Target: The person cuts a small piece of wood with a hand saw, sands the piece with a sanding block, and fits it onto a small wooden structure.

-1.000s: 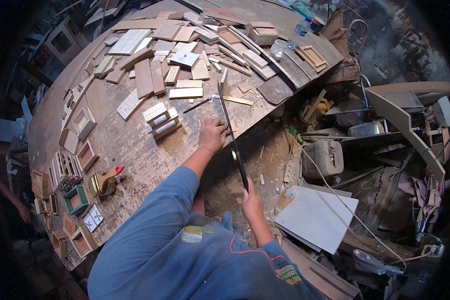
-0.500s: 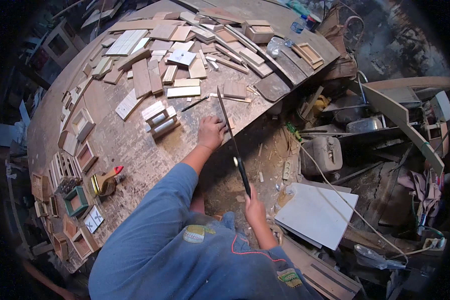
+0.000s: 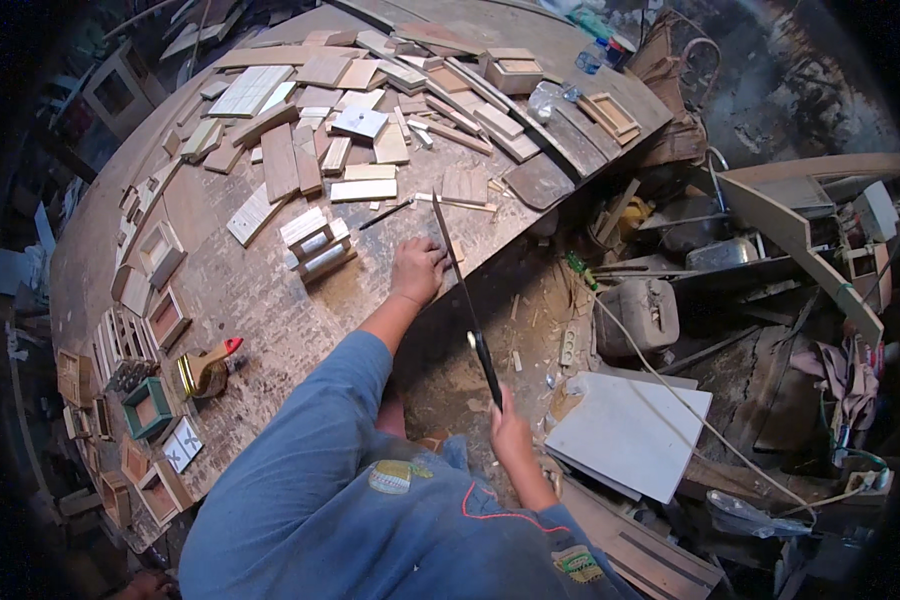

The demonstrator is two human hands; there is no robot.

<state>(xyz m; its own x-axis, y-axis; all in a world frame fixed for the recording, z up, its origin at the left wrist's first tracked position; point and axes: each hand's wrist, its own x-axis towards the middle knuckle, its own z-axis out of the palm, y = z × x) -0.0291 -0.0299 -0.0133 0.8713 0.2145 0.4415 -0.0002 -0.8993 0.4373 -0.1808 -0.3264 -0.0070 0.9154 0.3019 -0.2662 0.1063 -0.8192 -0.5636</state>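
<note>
My right hand is closed round the black handle of a handsaw, low beside the bench edge. The long thin blade runs up and away across that edge. My left hand is at the edge of the wooden bench, fingers curled beside the blade on something hidden, with a small pale wood scrap just past the blade. A thin black stick, a flat wood piece and a wood assembly with two silvery cylinders lie nearby.
Wood offcuts and small boxes cover much of the bench, with a brush at left. On the right are a grey jerrycan, a cord, white boards and clutter. Part of another person's hand shows at lower left.
The saw and my right hand have moved slightly toward my body. A piece beyond the blade that stood upright now lies flat. My left hand stays at the edge.
</note>
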